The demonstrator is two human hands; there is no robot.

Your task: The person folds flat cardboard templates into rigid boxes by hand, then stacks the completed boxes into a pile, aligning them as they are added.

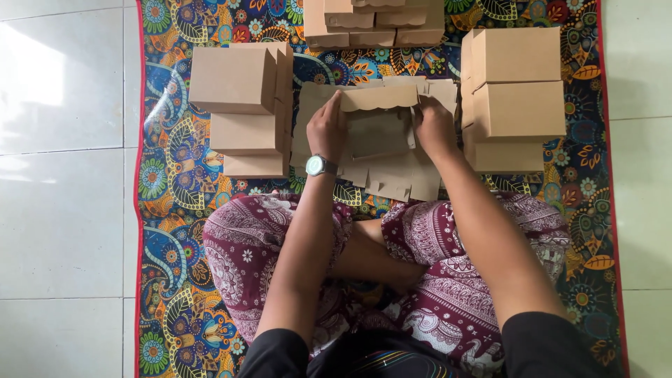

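A half-folded brown cardboard box (379, 126) stands on a pile of flat cardboard blanks (392, 183) in front of my crossed legs. My left hand (327, 129), with a wristwatch on its wrist, grips the box's left side wall. My right hand (434, 127) grips the right side wall. The box's scalloped lid flap (378, 96) sticks up at the far edge between both hands. The inside of the box is open to view.
Finished brown boxes are stacked at the left (241, 78), at the right (516, 87) and at the far middle (374, 21). All lie on a colourful patterned mat (171, 231) over white floor tiles (63, 210). My knees in patterned trousers fill the near side.
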